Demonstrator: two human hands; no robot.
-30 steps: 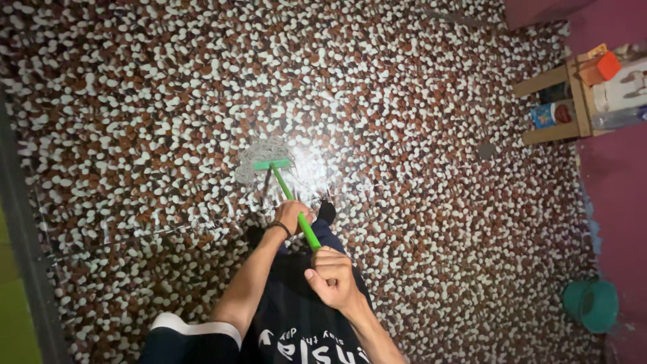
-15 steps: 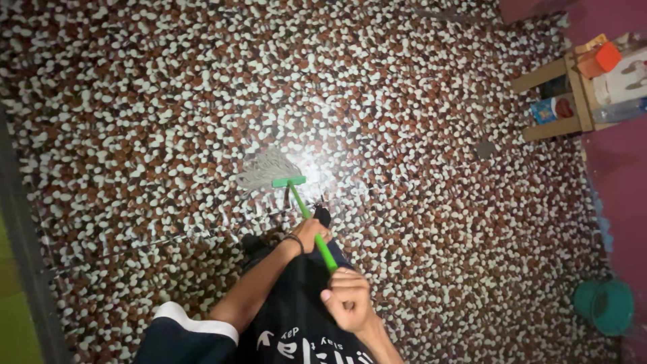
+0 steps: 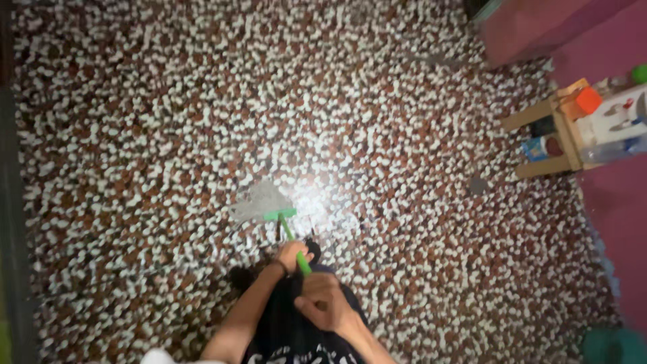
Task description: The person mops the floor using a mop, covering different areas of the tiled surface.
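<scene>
Both hands gripped the mop low in the frame.
The left hand (image 3: pixel 291 254) and right hand (image 3: pixel 325 309) were closed around the green mop (image 3: pixel 286 226), its grey head on the pebbled floor (image 3: pixel 168 121) at centre.

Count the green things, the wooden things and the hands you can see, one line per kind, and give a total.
Green: 3 – mop handle, bucket, round thing on the shelf top
Wooden: 1 – shelf
Hands: 2 – left hand, right hand, both on the handle
Total: 6
</scene>
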